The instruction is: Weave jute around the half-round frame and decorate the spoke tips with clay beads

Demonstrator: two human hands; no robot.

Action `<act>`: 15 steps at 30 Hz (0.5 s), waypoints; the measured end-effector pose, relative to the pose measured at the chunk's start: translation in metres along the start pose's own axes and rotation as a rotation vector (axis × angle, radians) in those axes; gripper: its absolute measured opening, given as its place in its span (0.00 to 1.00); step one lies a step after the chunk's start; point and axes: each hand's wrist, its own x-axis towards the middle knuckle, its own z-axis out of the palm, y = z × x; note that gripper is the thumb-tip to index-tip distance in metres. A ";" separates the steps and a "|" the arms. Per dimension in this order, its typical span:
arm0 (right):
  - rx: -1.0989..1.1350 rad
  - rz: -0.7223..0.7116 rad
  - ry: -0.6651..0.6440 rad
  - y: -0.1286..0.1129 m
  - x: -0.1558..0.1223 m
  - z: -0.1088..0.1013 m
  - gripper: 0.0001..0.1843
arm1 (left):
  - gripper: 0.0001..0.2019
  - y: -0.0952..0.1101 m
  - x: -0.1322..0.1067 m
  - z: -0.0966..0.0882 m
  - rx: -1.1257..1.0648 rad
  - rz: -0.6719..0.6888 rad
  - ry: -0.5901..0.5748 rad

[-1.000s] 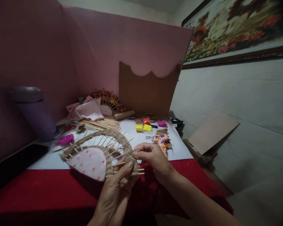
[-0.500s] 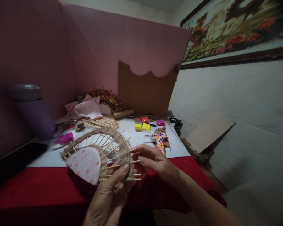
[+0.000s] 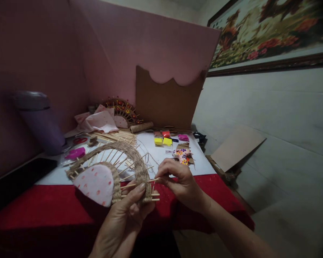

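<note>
A half-round fan of woven twine [image 3: 138,163] on thin wooden sticks is tilted above the table's front edge. Its inner panel is pale pink fabric with red dots [image 3: 95,184]. My left hand [image 3: 130,211] grips the fan's lower right end, thumb on the woven band and fingers behind it. At the tip of one stick, my right hand [image 3: 177,179] pinches a thin strand of twine [image 3: 153,186] with thumb and forefinger. More loose twine trails behind the sticks onto the white sheet. The left fingers are partly hidden by the fan.
A flowered glue gun [image 3: 182,154] lies right of the fan. Behind are clay packets [image 3: 167,142], a twine roll [image 3: 141,127], loose sticks [image 3: 118,136] and a decorated fan [image 3: 123,111]. At left stand a purple tumbler [image 3: 41,122] and a dark flat object [image 3: 24,173].
My right hand has closed from loosely spread fingers into a pinch at a stick's tip, drawing twine out to the right. My left hand keeps its hold on the fan.
</note>
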 end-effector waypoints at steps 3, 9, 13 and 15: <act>-0.015 -0.020 0.027 -0.001 -0.002 0.002 0.04 | 0.09 0.001 -0.001 0.000 0.011 -0.028 0.009; -0.022 -0.026 0.106 -0.002 -0.003 0.006 0.05 | 0.09 0.002 -0.003 -0.002 0.031 -0.040 0.028; 0.003 -0.017 0.130 0.001 -0.003 0.011 0.04 | 0.08 0.003 -0.002 -0.004 0.066 -0.044 0.010; 0.013 -0.022 0.134 0.002 -0.002 0.013 0.04 | 0.07 0.004 -0.002 -0.006 0.081 -0.051 0.006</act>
